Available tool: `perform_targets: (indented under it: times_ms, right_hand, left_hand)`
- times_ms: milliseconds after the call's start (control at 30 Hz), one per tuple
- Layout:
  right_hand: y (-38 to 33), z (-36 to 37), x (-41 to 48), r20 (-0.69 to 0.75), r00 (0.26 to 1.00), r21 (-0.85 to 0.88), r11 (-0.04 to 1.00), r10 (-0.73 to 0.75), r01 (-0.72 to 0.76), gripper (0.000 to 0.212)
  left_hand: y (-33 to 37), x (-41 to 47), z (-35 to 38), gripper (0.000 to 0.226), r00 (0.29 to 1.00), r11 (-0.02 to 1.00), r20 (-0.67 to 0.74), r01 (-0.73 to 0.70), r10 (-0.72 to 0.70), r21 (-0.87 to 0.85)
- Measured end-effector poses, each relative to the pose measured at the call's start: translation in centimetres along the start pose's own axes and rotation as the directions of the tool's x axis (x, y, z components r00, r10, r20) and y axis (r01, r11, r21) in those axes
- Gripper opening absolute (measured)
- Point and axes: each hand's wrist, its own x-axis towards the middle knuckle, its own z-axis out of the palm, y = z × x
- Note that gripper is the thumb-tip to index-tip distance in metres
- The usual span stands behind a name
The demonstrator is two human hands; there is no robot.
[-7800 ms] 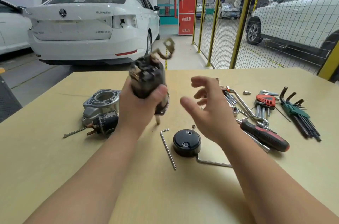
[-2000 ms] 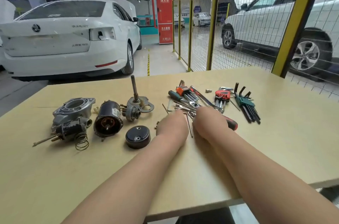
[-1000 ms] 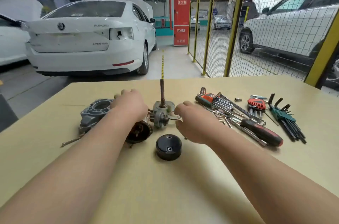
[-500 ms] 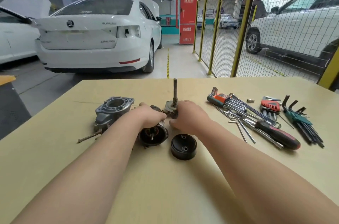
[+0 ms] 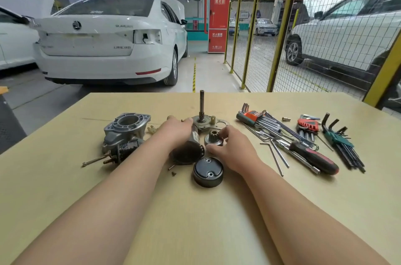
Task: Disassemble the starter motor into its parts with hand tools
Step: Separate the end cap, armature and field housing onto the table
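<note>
Starter motor parts lie spread on the wooden table (image 5: 65, 188). My left hand (image 5: 175, 131) lies over the dark motor casing (image 5: 187, 153), which rests on its side with its open end toward me, and grips it. Just right of it, my right hand (image 5: 232, 148) pinches a small toothed gear piece (image 5: 212, 136) between thumb and fingers. Behind both hands the shaft (image 5: 202, 105) stands upright on its metal plate (image 5: 204, 124). The black end cap (image 5: 208, 171) sits in front. At the left are the aluminium nose housing (image 5: 127, 126) and the dark solenoid (image 5: 127, 148).
Right of my hands lie an orange hex key set (image 5: 252, 116), loose hex keys (image 5: 274, 156), a red-and-black screwdriver (image 5: 314, 158), a red key holder (image 5: 308, 124) and a green key set (image 5: 339, 138). Two small screws (image 5: 172, 170) lie near the casing. Cars and a yellow mesh fence stand beyond the table.
The casing, once held up in my left hand, now lies on the table. Both hands came from the tools to the parts. My right hand shifted off the shaft plate onto the gear piece.
</note>
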Motion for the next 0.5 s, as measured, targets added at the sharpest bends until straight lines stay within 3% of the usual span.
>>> perform_targets:
  times_ms: [67, 167, 233, 333, 433, 500]
  right_hand:
    - [0.1, -0.4, -0.2, 0.049, 0.999, 0.03, 1.0, -0.001, 0.0, 0.043]
    - [1.0, -2.7, 0.1, 0.076, 0.993, 0.203, 0.974, 0.09, -0.104, 0.038]
    - [2.1, -4.4, 0.3, 0.038, 0.992, 0.088, 0.988, 0.124, -0.126, 0.028]
    - [2.7, -4.5, -0.6, 0.124, 0.991, -0.174, 0.984, 0.057, -0.035, 0.029]
    - [1.8, -2.8, -1.5, 0.182, 0.983, -0.284, 0.958, 0.016, 0.037, 0.041]
    - [1.1, -2.1, -1.8, 0.169, 0.985, -0.366, 0.927, -0.023, 0.085, 0.036]
  left_hand:
    - [-1.2, -1.0, -0.6, 0.056, 0.988, 0.99, -0.084, -0.126, 0.132, 0.071]
    - [-4.5, -3.5, -1.3, 0.038, 0.885, 0.897, -0.227, -0.339, 0.406, 0.283]
    - [-6.6, -5.0, -0.9, 0.036, 0.852, 0.831, -0.187, -0.39, 0.489, 0.397]
    - [-7.8, -6.0, 0.6, 0.047, 0.903, 0.846, -0.141, -0.312, 0.406, 0.432]
    - [-8.0, -6.0, 1.6, 0.054, 0.945, 0.846, -0.107, -0.221, 0.308, 0.485]
    - [-8.1, -5.8, 1.8, 0.05, 0.948, 0.837, -0.091, -0.221, 0.305, 0.5]
